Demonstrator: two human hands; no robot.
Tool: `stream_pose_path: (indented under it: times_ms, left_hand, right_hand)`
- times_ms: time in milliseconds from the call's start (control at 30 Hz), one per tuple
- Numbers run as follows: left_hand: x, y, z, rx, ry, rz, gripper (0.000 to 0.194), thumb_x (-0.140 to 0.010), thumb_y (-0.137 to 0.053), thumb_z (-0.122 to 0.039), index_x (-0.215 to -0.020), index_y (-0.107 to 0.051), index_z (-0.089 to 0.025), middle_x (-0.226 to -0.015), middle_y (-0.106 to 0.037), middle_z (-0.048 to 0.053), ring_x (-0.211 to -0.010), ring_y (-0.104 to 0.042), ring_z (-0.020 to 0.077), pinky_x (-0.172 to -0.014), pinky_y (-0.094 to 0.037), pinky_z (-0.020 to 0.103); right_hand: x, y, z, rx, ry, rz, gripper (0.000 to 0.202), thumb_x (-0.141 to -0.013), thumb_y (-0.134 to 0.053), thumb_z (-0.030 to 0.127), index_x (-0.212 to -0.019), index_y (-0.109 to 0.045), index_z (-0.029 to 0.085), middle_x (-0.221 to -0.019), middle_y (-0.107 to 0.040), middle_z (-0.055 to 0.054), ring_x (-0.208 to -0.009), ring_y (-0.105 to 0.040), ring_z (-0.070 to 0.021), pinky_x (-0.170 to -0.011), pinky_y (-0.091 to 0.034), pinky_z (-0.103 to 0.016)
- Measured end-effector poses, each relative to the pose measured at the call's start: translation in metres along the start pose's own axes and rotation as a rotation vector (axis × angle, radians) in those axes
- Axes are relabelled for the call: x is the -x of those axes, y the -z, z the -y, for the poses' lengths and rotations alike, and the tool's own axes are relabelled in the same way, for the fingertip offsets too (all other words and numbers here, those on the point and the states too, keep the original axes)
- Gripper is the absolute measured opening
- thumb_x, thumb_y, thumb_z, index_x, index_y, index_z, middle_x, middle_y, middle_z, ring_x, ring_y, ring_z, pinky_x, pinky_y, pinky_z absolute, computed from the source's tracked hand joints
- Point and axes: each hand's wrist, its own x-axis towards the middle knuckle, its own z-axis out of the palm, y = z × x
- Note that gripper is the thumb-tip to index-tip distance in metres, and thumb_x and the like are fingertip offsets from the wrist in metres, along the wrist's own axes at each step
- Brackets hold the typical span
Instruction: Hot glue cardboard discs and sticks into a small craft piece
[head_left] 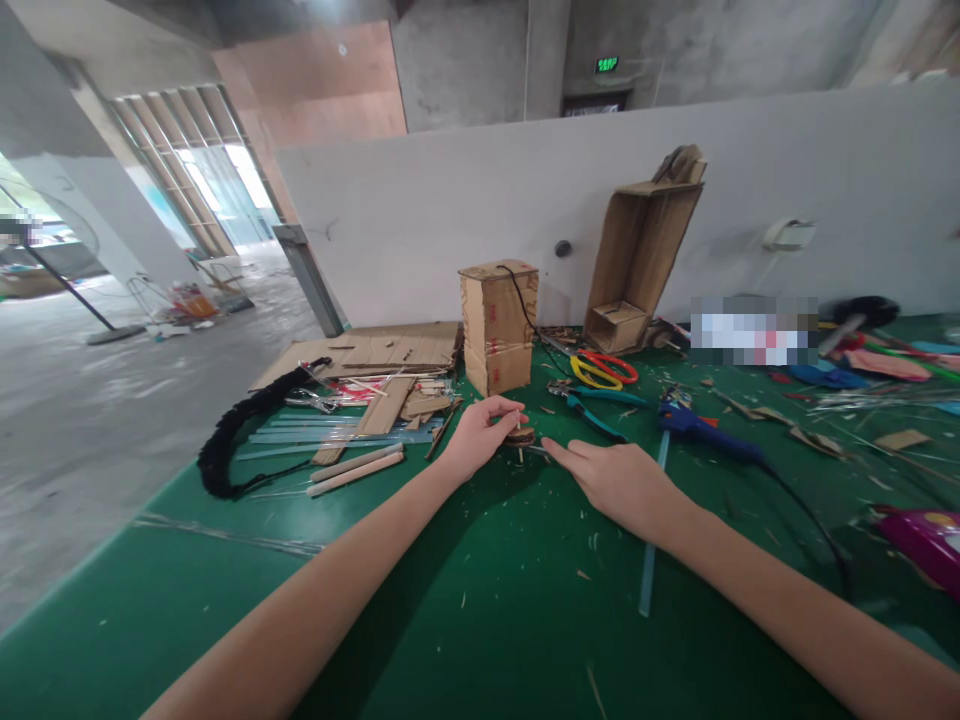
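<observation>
Near the middle of the green table, my left hand (482,436) pinches a small round cardboard piece (520,436) by a thin stick that pokes out of its top. A short stick end also shows below the piece. My right hand (611,478) is closed around a thin metal tool (537,449), its index finger stretched along it and its tip at the right edge of the cardboard piece. The rest of the tool is hidden under the palm. Just behind both hands stands a tall cardboard box (497,335) with a black cord on top.
Blue pliers (596,415), red and yellow scissors (600,372) and a blue glue gun (709,435) lie right of the box. Glue sticks (292,437), wooden rods (356,470) and a black fuzzy strip (232,430) lie left. A cardboard frame (643,255) leans on the wall.
</observation>
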Motion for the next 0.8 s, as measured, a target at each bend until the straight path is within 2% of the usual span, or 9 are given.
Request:
stream_pose_path:
  times_ms: [433, 600, 800]
  left_hand:
    - [0.0029, -0.0009, -0.0043, -0.021, 0.001, 0.007, 0.028, -0.075, -0.054, -0.035, -0.091, -0.059, -0.012, -0.085, -0.066, 0.009, -0.078, -0.061, 0.0163, -0.069, -0.048, 0.028]
    - [0.0024, -0.0001, -0.0013, -0.033, -0.017, 0.011, 0.028, -0.076, -0.054, -0.036, -0.092, -0.059, -0.013, -0.087, -0.066, 0.008, -0.08, -0.061, 0.0168, -0.071, -0.048, 0.028]
    - [0.0024, 0.0004, -0.0027, -0.034, -0.01, 0.022, 0.029, -0.076, -0.054, -0.036, -0.092, -0.059, -0.013, -0.087, -0.066, 0.008, -0.081, -0.061, 0.017, -0.072, -0.048, 0.029]
  right_hand:
    - [0.0041, -0.0082, -0.0018, -0.054, 0.067, -0.02, 0.05, -0.078, -0.038, 0.008, -0.125, -0.039, 0.023, -0.081, -0.06, 0.0, -0.05, -0.05, -0.0074, -0.042, -0.018, -0.026]
    - [0.0071, -0.0089, 0.0017, 0.03, 0.049, -0.031, 0.052, -0.077, -0.039, 0.008, -0.126, -0.037, 0.023, -0.082, -0.059, -0.001, -0.047, -0.049, -0.007, -0.04, -0.015, -0.027]
    - [0.008, -0.0039, 0.0027, 0.054, 0.015, -0.058, 0.053, -0.077, -0.039, 0.007, -0.126, -0.038, 0.025, -0.082, -0.058, -0.001, -0.055, -0.051, -0.0095, -0.042, -0.018, -0.026]
